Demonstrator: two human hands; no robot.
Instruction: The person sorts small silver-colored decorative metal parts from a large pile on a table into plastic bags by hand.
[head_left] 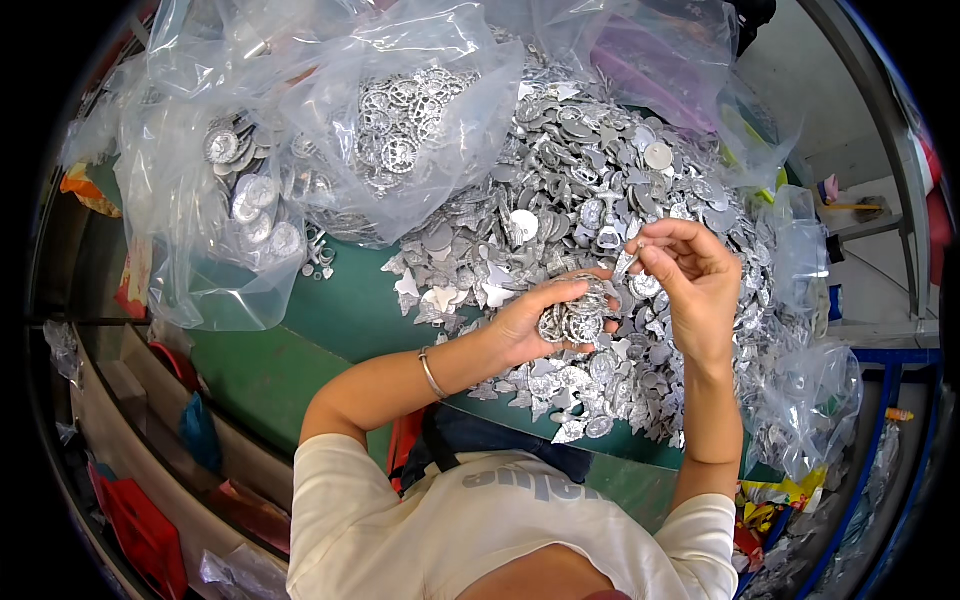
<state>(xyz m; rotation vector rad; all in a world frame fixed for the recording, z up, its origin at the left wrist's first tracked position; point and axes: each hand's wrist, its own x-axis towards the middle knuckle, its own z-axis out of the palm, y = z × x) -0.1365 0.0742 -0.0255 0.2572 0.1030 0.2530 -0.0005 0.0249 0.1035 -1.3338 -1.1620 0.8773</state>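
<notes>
Left hand (530,320): cradling metal stack (578,322)
Right hand (695,277): pinching small piece (624,264)
Pile (560,205): apparently picking through
Next move: probably calls for comparing piece with stack

Green desk (352,268) largely hidden under heaped silver metal pieces (560,215)
The left hand (522,322) is partly covered by round openwork silver pieces (578,322), too overlapped to count; the tiny silver piece (624,263) in the right hand (697,275) is too small to identify; the cream short-sleeved T-shirt (480,525) is cut off below.
</notes>
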